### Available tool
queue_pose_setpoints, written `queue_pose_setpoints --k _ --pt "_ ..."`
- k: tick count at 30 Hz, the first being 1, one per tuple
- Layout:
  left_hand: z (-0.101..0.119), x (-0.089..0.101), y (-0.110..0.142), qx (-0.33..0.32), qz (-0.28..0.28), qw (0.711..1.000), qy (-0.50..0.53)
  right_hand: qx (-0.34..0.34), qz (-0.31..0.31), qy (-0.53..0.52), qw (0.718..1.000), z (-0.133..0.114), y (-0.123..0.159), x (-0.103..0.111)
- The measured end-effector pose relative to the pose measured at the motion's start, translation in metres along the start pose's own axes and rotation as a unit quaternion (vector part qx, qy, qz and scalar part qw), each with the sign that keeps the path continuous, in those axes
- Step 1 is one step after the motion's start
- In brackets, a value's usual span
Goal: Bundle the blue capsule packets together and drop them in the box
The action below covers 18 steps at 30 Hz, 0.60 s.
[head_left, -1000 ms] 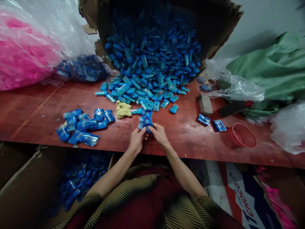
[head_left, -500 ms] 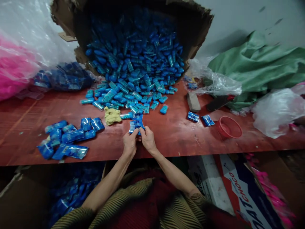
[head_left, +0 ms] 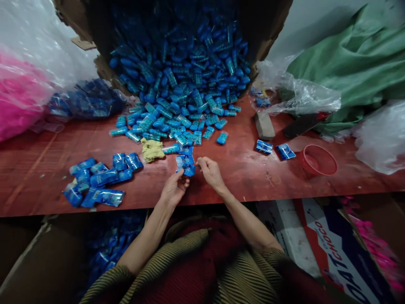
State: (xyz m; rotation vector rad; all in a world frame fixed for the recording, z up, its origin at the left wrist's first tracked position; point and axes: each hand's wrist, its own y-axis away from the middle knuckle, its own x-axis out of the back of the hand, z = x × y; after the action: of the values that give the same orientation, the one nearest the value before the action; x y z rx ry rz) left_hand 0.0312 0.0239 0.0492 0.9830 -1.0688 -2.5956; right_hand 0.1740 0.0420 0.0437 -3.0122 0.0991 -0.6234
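Note:
Near the front edge of the table, my left hand (head_left: 174, 188) is closed on a small blue printed plastic packet (head_left: 189, 170), thumb against its lower edge. My right hand (head_left: 211, 172) is just right of it, apart from the packet, with thumb and forefinger pinched; whatever is between them is too small to name. More blue printed wrappers (head_left: 185, 159) lie flat just beyond the left fingertips. Touching these is a clear-and-blue capsule-shaped container (head_left: 171, 148) with small blue pieces inside. A crumpled yellow cloth (head_left: 152, 150) rests at its left.
A tipped cardboard box (head_left: 274, 31) spills many blue containers (head_left: 177, 101) onto the red table (head_left: 230, 181). Several blue packets (head_left: 104, 177) are piled at left. At right are a grey block (head_left: 265, 126), two packets (head_left: 264, 147), a red basket (head_left: 318, 160) and green fabric (head_left: 351, 63).
My hands were together on the blue packet; now the right has drawn away to the right, while the left keeps hold. The view has shifted slightly.

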Motion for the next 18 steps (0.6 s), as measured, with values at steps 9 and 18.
queue_pose_setpoints --k 9,18 --pt "-0.001 0.005 0.007 0.021 0.003 0.999 0.032 0.044 0.010 0.100 0.994 -0.015 -0.042 0.038" --pt "-0.002 -0.001 0.006 0.015 -0.001 0.998 0.058 -0.063 -0.196 -0.195 0.959 -0.016 0.006 0.006"
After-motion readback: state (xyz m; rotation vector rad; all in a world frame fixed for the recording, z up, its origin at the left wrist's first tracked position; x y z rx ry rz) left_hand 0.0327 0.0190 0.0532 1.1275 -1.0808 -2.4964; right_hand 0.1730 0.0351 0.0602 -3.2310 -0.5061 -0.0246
